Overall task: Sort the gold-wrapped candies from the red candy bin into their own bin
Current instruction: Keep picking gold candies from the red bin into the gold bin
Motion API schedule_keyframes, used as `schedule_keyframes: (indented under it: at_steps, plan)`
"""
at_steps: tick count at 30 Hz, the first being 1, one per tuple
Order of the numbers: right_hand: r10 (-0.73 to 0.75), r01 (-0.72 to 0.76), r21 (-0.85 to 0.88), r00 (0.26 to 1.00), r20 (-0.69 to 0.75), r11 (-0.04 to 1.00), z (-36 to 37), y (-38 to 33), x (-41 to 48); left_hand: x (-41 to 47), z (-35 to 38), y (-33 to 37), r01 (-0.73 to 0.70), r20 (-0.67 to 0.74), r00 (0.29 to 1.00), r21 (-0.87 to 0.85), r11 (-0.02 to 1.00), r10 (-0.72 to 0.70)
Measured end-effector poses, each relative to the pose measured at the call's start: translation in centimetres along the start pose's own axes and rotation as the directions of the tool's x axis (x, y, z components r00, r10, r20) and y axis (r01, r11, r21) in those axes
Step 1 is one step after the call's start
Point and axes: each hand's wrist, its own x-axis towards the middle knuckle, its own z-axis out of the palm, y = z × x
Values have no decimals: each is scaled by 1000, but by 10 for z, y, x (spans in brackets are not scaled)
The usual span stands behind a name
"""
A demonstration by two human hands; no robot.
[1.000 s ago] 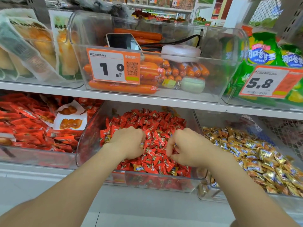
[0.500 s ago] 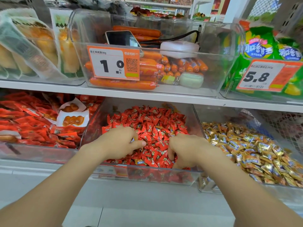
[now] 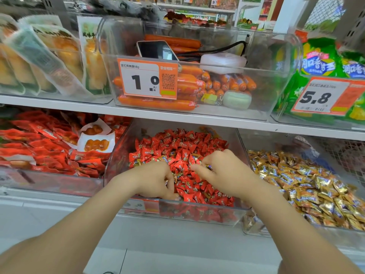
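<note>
Down on the lower shelf, both hands are digging in the red candy bin (image 3: 197, 208), which is holding a big pile of red candies (image 3: 183, 143). The left hand (image 3: 154, 178) is lying near the front wall with its fingers curled down into the pile; I cannot tell if it is holding anything. The right hand (image 3: 225, 175) is sitting in the middle of the bin and pinching a gold-wrapped candy (image 3: 208, 166) at its fingertips. More stray gold ones (image 3: 158, 158) are poking out of the red just behind the left hand. The gold candy bin (image 3: 256, 230) is standing right beside the red one, on the right, full of gold candies (image 3: 308, 186).

Up above, an orange price tag (image 3: 147, 78) is showing "1.0" and "58g" with a square code, in front of orange sausages (image 3: 158, 104). Another tag (image 3: 325, 96) is showing "5.8" by some green bags (image 3: 320, 60).
</note>
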Motion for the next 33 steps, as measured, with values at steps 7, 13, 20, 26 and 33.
schedule_keyframes:
  at_steps: [7, 13, 20, 26, 33]
  plan:
    - [-22, 18, 74, 998, 53, 997, 22, -13, 27, -14, -6, -5, 145, -143, 977, -90, 985, -157]
    - [104, -103, -16, 987, 126, 995, 43, -27, 43, -22, -6, -12, 187, -343, 919, -54, 981, -194]
    - [153, -163, 60, 977, 148, 985, 49, -32, 55, -7, -1, -21, 98, -459, 857, -300, 949, -233]
    - [224, -244, 324, 970, 98, 914, 25, -25, 54, -8, -6, -27, 131, -368, 899, -294, 947, -239]
    - [122, -158, 255, 981, 154, 954, 22, -18, 49, -8, 2, -32, 130, -334, 929, -112, 985, -161]
